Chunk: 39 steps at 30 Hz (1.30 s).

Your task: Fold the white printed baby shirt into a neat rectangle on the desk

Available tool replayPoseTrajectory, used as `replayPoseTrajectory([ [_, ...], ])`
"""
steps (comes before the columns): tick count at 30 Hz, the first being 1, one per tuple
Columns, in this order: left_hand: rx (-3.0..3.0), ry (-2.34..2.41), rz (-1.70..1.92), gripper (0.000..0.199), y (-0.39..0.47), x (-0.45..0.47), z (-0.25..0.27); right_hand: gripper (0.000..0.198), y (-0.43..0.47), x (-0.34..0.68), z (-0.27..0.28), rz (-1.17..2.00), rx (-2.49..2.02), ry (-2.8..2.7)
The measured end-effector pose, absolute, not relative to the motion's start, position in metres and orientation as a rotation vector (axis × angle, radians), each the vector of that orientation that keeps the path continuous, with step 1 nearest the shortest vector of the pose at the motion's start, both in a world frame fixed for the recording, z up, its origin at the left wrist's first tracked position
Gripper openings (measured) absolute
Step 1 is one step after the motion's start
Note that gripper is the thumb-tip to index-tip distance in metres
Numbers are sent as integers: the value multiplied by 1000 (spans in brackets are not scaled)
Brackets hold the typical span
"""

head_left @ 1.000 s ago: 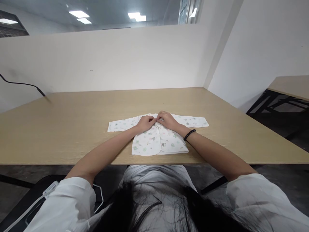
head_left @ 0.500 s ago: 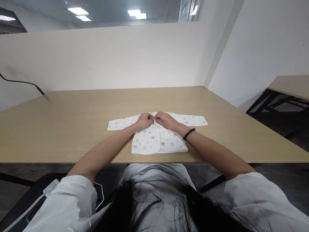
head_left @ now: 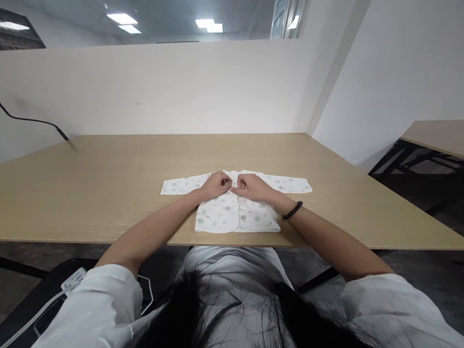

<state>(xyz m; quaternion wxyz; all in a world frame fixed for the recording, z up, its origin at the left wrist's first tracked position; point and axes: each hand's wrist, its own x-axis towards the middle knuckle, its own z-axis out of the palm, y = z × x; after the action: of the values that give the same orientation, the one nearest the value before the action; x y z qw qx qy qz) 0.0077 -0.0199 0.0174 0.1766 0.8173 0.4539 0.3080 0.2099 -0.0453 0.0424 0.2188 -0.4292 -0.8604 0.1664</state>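
Note:
A small white baby shirt (head_left: pixel 217 217) with a printed pattern of green and pink lies on the table, front side up. Both long sleeves stretch out sideways, and the front edges meet down the middle. My left hand (head_left: pixel 216 185) is closed in a pinch on the cloth at the upper front, just below the neckline. Close beside it, my right hand (head_left: pixel 253 187) pinches the other front edge, with its fingers curled. Exactly what sits between the fingertips is too small to see. A black beaded bracelet (head_left: pixel 292 210) circles my right wrist.
The light wood table (head_left: pixel 108 193) runs back to a white partition (head_left: pixel 203 92). A black cable (head_left: pixel 39 121) hangs at the left by the wall. Another table (head_left: pixel 438 135) stands to the right. A white cord (head_left: pixel 34 321) with a tag lies on the black seat at lower left.
My right hand has shifted slightly down and its fingers have curled more, with a small gap above between the hands. My left hand stays nearly in place; the shirt has barely moved.

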Motion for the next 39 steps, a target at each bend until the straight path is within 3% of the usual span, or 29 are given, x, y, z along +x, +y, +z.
replayPoseTrajectory([
  [6,2349,1198,803,12,-38,9,23,5,-43,211,46,685,-1304,-2357],
  [15,2208,1128,685,19,-43,12,23,11,-38,218,50,1008,-1278,-2303],
  [39,2106,1140,631,23,-45,15,21,13,-35,224,56,1213,-1268,-2240],
])
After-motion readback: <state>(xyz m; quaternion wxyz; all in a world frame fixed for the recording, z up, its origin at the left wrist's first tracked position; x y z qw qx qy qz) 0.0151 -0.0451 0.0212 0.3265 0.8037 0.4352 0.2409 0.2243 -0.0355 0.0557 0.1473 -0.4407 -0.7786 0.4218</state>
